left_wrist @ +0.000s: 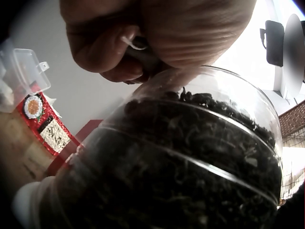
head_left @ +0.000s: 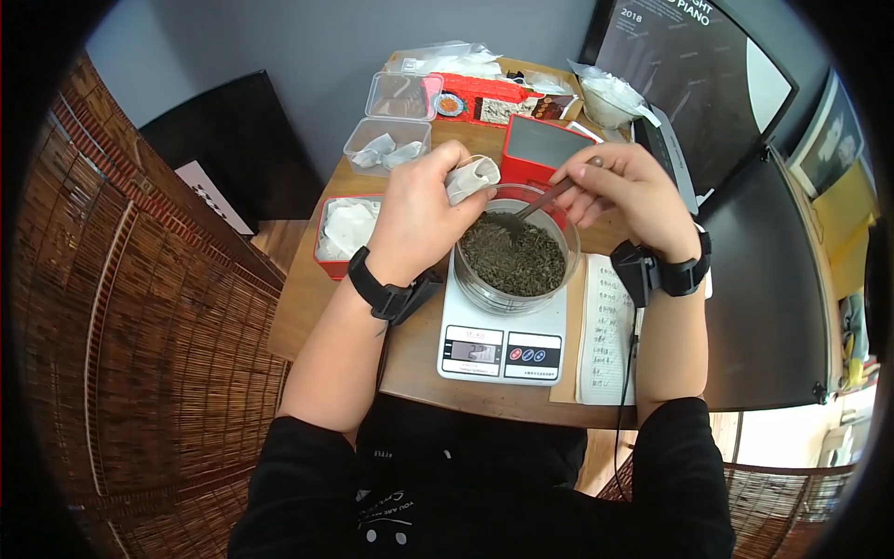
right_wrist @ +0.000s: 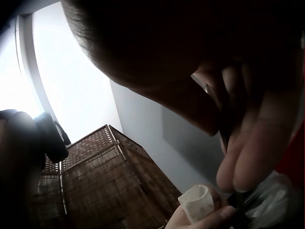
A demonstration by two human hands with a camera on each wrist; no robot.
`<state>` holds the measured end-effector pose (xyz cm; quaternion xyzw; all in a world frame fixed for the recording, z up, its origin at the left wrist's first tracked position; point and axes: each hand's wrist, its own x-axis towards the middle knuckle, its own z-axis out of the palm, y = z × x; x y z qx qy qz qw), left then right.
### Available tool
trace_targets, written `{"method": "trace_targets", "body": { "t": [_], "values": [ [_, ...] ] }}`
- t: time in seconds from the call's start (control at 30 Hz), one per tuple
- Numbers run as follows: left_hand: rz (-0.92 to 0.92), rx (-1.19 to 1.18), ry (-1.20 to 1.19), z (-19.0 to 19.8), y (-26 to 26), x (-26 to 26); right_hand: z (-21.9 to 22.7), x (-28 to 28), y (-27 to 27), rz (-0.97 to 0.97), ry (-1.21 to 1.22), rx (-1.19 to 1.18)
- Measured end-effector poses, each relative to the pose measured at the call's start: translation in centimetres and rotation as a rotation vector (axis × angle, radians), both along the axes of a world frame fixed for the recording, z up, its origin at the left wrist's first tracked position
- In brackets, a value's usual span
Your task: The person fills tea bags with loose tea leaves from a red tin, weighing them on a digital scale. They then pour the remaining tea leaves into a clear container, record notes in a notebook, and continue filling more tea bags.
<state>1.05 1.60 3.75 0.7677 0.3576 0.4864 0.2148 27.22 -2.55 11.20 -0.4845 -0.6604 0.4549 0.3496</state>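
Observation:
A round clear tub [head_left: 514,250] of dark dried leaves stands on a white kitchen scale [head_left: 503,340]. Above its left rim, my left hand [head_left: 419,210] holds a small white open-topped bag [head_left: 473,179] between thumb and fingers; the right wrist view shows the bag's [right_wrist: 197,202] open mouth. My right hand [head_left: 633,191] pinches the handle of a brown spoon [head_left: 549,197], whose lower end is in the leaves. The left wrist view shows the tub's [left_wrist: 190,162] side close up, beneath my left hand [left_wrist: 157,36].
A red box of white bags [head_left: 348,230] is at the left, a clear box [head_left: 386,146] behind it. An open red tin [head_left: 540,149] stands behind the tub. Right of the scale lies a handwritten notebook [head_left: 603,335] with a black cable. Packets [head_left: 494,101] and a plastic-covered bowl [head_left: 610,101] are farther back.

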Motion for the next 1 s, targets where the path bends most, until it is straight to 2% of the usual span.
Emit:
{"method": "trace_targets", "body": {
  "t": [0.17, 0.33, 0.57, 0.67, 0.73, 1.0],
  "values": [
    [0.007, -0.027, 0.0, 0.1, -0.1, 0.0, -0.2, -0.9, -0.1, 0.091, 0.033, -0.074],
    [0.025, -0.012, -0.015, 0.1, -0.1, 0.2, -0.1, 0.0, 0.1, 0.038, 0.059, -0.097],
    [0.021, -0.016, -0.023, 0.1, 0.0, 0.0, -1.0, -0.5, 0.9, 0.079, 0.085, -0.155],
    [0.022, -0.019, -0.03, 0.1, 0.0, 0.0, -1.2, 0.5, 1.6, 0.032, 0.149, -0.198],
    [0.023, 0.006, -0.023, 0.1, 0.0, -0.1, -1.7, 1.3, 2.1, 0.022, 0.295, -0.208],
    [0.042, 0.087, 0.0, 0.0, 0.1, -0.2, -2.2, 4.2, 3.7, 0.002, 0.414, -0.218]
  ]
}}
